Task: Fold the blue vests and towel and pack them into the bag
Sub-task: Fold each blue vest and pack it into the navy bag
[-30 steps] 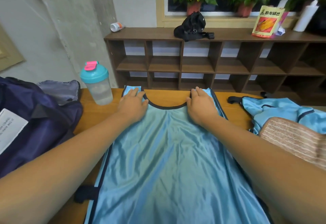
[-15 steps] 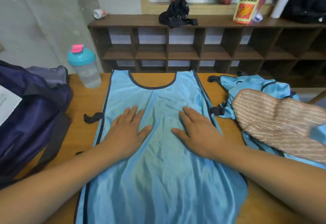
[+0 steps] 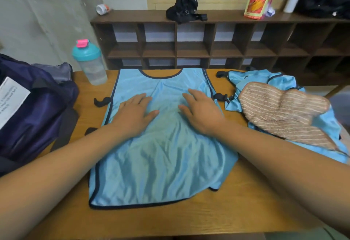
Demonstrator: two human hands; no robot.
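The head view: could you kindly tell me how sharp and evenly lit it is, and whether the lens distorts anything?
In the head view the wide lens bows the shelf unit and swells the forearms toward the corners; light is soft, without hard shadows, with mild sheen on the flat vest; focus is slightly soft, worst at the right edge past the towel.

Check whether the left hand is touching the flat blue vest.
Touching. The head view shows the left hand lying flat, fingers straight, on the flat blue vest.

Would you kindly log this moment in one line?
vest: spread, unfolded; left hand: flat on vest; right hand: flat on vest; towel: atop second vest
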